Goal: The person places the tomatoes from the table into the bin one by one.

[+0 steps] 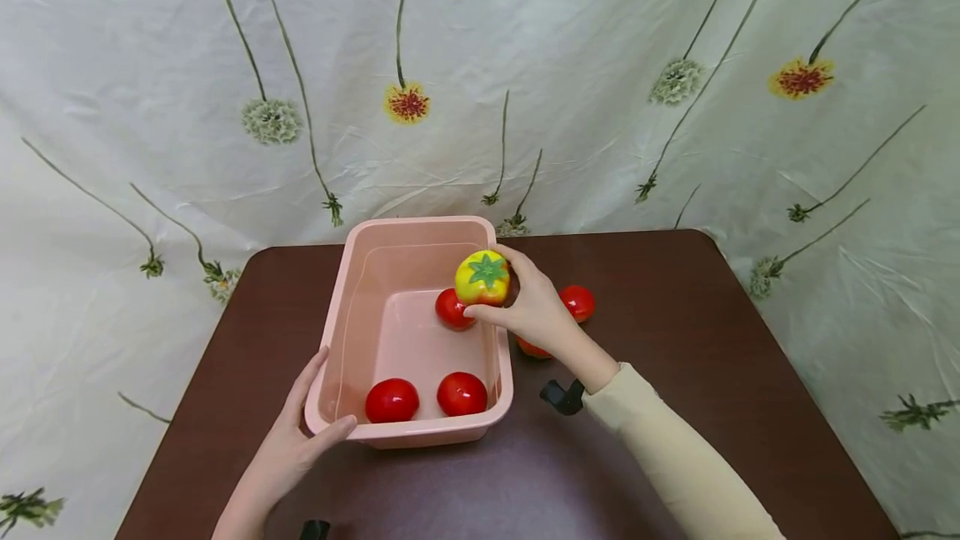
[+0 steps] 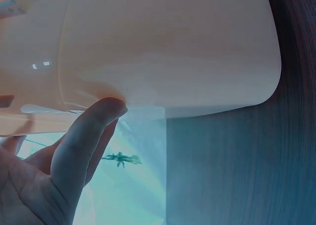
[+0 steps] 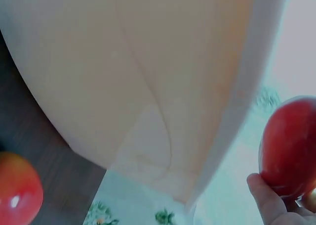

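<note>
While gripped, glossy round tomato (image 1: 482, 277)

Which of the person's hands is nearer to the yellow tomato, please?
Right. The right hand grips the yellow tomato over the tub; the left hand rests on the tub's near left corner.

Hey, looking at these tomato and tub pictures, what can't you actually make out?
- Red tomato on the table: head view, mostly hidden under the right hand.
- Yellow tomato: right wrist view shows only a red flank, cut off by the frame edge.
- Pink tub contents: both wrist views show only its blurred outer wall.
- Left hand: left wrist view shows only some fingers; the rest is cut off by the frame edge.
</note>
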Demonstrator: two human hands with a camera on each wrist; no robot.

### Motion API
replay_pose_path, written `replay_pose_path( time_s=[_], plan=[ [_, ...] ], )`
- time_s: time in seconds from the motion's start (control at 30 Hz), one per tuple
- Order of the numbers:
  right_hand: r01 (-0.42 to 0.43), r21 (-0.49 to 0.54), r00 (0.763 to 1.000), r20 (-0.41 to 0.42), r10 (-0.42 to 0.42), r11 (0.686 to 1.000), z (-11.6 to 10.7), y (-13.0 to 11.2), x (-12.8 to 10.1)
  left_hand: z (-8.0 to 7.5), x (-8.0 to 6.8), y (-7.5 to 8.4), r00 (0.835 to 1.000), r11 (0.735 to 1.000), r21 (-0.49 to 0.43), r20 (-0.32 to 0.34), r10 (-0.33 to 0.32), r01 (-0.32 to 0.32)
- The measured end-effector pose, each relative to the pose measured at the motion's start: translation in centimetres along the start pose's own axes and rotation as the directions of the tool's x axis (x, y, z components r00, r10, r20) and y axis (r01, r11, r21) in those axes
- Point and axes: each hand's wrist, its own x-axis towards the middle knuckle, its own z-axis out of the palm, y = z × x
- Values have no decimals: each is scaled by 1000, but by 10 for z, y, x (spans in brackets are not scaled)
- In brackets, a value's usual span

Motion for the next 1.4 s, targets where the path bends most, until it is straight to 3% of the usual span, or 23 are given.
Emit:
replay_pose_path(
  time_s=[0.27,0.7,0.97,1.4],
  plan=[
    [71,-79,991,116,-62,994,22,-2,3,2,-1,-1,1000,999,-44,0,13,-13],
    [146,-142,973,200,-116,979,26,-3,4,-1,0,4,1000,1000,-15,7,-1,2],
    [233,-251,945,288,-158,940,31,2,4,-2,1,5,999,999,33,6,-32,32],
    [228,-387,920,385,-68,893,36,-1,4,0,2,1,1000,1000,-30,6,-3,3]
  ],
)
